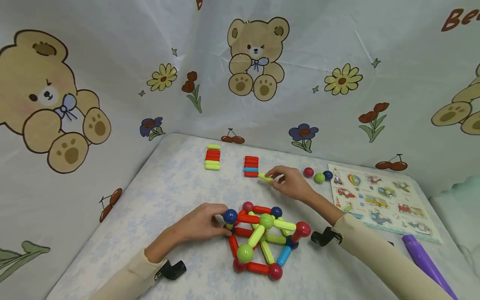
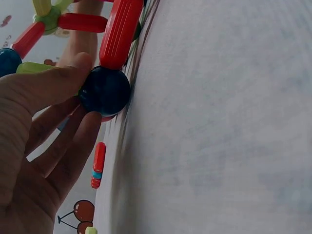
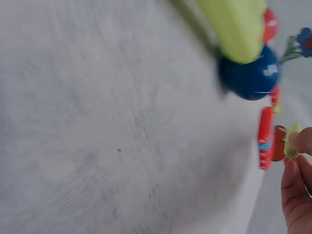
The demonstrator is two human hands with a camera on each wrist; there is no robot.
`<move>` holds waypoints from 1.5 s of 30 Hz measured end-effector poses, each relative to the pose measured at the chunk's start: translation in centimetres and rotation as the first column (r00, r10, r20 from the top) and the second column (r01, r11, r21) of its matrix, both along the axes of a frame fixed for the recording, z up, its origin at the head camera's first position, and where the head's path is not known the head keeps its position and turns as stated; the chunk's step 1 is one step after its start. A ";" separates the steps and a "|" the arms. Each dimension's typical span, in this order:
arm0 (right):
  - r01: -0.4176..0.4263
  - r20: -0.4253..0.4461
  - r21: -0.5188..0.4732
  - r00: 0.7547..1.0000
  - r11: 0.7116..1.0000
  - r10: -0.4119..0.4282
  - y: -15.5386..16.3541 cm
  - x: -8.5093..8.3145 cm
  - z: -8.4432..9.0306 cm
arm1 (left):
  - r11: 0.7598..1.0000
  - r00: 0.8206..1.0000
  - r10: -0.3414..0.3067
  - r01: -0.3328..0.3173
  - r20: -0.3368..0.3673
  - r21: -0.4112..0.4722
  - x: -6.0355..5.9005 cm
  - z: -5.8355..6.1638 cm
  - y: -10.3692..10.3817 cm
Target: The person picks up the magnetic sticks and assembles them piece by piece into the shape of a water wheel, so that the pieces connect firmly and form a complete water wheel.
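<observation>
- head view: a yellow-green stick [image 1: 266, 177] is pinched in the right hand [image 1: 290, 183], just beside the red stack [image 1: 251, 166] on the bench [image 1: 180, 183].
- left hand [image 1: 202, 223]: its grip is clamped on a dark blue ball [image 2: 105, 90] of the rod-and-ball structure [image 1: 262, 241].

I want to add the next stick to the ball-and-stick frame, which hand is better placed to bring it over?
The right hand, probably: it already pinches a yellow-green stick beside the stack of sticks. The left hand is busy, gripping a dark blue ball of the frame.
</observation>
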State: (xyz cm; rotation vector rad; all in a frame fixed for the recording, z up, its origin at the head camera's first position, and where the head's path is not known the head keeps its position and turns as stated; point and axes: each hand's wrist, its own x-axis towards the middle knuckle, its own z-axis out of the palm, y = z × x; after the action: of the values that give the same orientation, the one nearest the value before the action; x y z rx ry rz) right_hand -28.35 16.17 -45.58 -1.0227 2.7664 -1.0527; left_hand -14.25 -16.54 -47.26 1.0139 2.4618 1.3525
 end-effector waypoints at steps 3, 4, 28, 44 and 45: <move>0.065 0.019 -0.050 0.998 0.997 -0.064 1.5 1.9 2.0 | 1.000 1.000 0.017 -0.017 0.006 -0.018 0.1 0.0 -0.3; 0.083 0.023 -0.067 0.996 0.994 -0.082 2.0 2.7 2.7 | 1.000 1.000 0.021 -0.021 0.004 -0.021 0.2 0.0 -0.5; 0.050 -0.118 -0.177 0.990 0.983 -0.072 1.6 20.0 5.1 | 0.999 0.999 0.045 -0.045 -0.027 -0.001 0.1 -0.1 -0.8; 0.041 -0.122 -0.213 0.990 0.976 -0.068 1.6 21.5 4.2 | 1.000 1.000 0.001 -0.001 -0.027 0.007 0.0 -0.1 0.3; 0.041 -0.119 -0.215 0.991 0.976 -0.068 1.9 21.4 4.4 | 1.000 1.000 -0.002 0.002 -0.027 0.007 0.0 -0.1 0.4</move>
State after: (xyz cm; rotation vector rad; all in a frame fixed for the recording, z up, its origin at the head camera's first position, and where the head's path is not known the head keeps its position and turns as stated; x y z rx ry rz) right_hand -6.94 18.04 -41.16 -1.0755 2.8427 -1.3627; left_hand -14.25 -16.13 -47.39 1.0425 2.4759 1.3566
